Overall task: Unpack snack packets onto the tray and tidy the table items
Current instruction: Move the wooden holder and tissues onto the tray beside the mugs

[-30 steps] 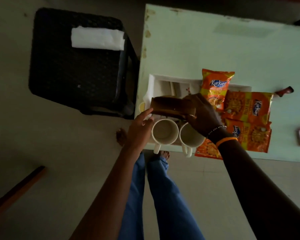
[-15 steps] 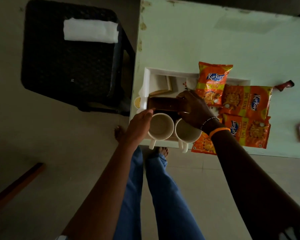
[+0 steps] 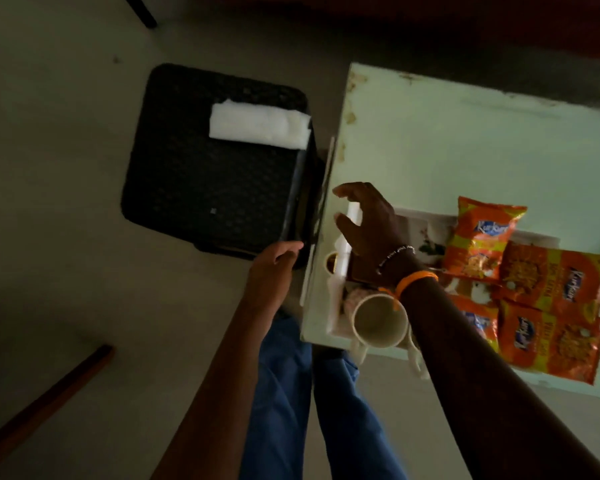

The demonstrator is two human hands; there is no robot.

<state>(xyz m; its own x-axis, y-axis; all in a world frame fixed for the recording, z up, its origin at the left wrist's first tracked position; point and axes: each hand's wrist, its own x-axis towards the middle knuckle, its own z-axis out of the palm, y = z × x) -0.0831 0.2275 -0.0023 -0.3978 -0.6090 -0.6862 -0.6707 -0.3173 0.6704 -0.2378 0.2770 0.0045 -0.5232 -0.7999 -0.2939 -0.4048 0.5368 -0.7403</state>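
Note:
A white tray [image 3: 338, 306] lies at the near left corner of the pale green table [image 3: 465, 150]. Several orange snack packets [image 3: 482, 237] [image 3: 551, 341] rest across its right half. A cream cup [image 3: 378, 320] stands at the tray's near edge; a second one beside it is mostly hidden by my forearm. A brown box [image 3: 359, 271] lies in the tray under my right wrist. My right hand [image 3: 364, 220] hovers over the tray's left end, fingers spread, holding nothing. My left hand [image 3: 274, 268] is off the table's left edge by the stool corner, loosely curled and empty.
A black stool [image 3: 215, 181] stands left of the table, almost touching it, with a folded white cloth [image 3: 257, 128] on top. A wooden stick [image 3: 49, 393] lies on the floor at lower left. My legs in blue trousers [image 3: 281, 393] are below the table's near edge.
My right hand let go of the brown box, which now lies in the tray, and moved left with fingers spread. My left hand left the cup and went left past the table edge.

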